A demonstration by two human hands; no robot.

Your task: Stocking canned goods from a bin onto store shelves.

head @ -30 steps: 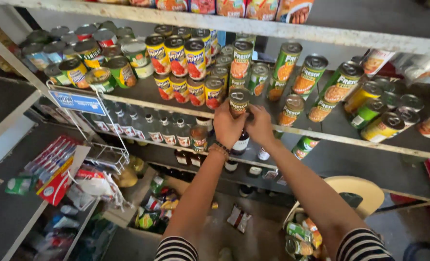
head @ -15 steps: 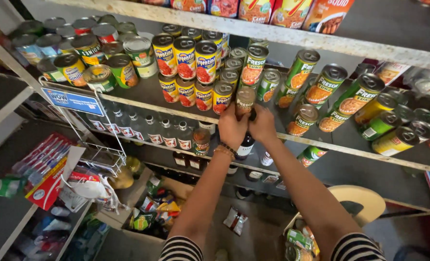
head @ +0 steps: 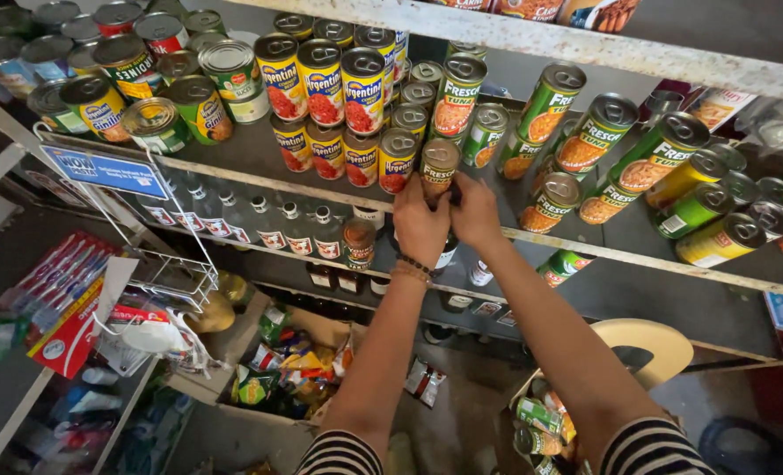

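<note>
Both hands are raised to the front edge of a grey shelf (head: 233, 149) crowded with tins. The left hand (head: 420, 222) and the right hand (head: 477, 209) sit close together, touching side by side, and both are clamped on one small can (head: 438, 166) with a green and orange label and a pull-ring lid. The can stands upright at the shelf's lip, with the fingers wrapped around its lower half. A beaded bracelet (head: 416, 265) circles the left wrist, and both arms end in black-and-white striped sleeves at the bottom of the view.

Just to the left of the held can stand stacked yellow and red cans (head: 321, 84), two layers high. To its right, green cans (head: 592, 134) lie tilted in rows towards the shelf's far end. Further left are a few short round tins (head: 152, 123). On the shelf below, a row of bottles with white caps (head: 259, 220) stands behind the left forearm. A wire rack (head: 176, 273) with a blue sign hangs at the left, and a pale stool seat (head: 651, 339) shows near the floor at the right.
</note>
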